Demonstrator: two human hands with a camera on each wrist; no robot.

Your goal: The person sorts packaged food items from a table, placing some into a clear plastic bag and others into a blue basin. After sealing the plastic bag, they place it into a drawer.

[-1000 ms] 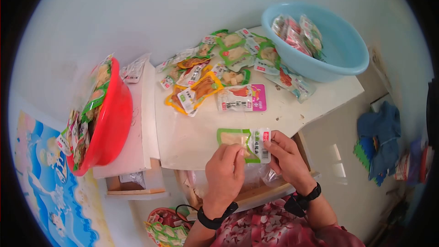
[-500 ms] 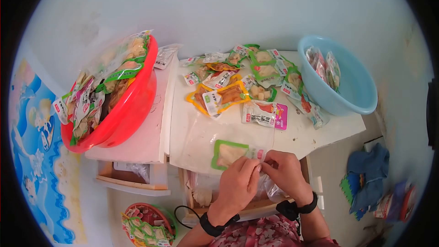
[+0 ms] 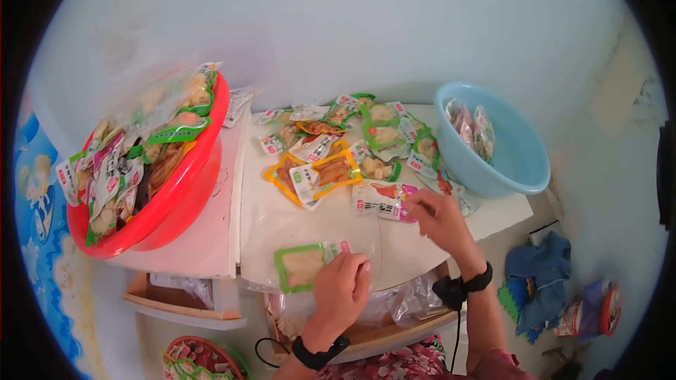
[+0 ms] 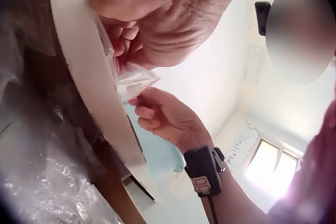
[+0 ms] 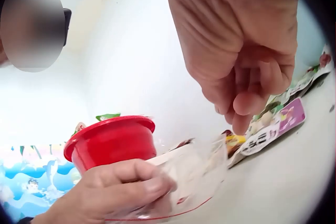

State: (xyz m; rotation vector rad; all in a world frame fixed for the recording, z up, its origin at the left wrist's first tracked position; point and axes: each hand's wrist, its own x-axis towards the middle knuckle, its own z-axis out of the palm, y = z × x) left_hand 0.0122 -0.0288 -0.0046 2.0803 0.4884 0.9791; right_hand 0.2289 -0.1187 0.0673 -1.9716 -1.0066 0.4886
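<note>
Thumb and fingers of my left hand (image 3: 341, 288) pinch the edge of a clear plastic bag (image 5: 197, 174). A green-edged packet (image 3: 301, 268) lies flat within the bag's outline on the white table, left of that hand. My right hand (image 3: 442, 224) is raised at the right end of a white and purple packet (image 3: 384, 199), fingers loosely bent. In the right wrist view, nothing shows between the fingers of the right hand (image 5: 241, 50); contact with the purple packet cannot be told.
Several packets (image 3: 331, 170) are spread behind the bag. A red basin (image 3: 201, 190) full of packets stands left, a blue basin (image 3: 524, 162) with a few at the back right. Below the table edge are open drawers (image 3: 415, 327) and a small tub (image 3: 239, 359).
Both hands were at the green-edged packet; my right hand has since come away, up and right, towards the purple packet. The left hand stays at the bag's edge. The head view has shifted.
</note>
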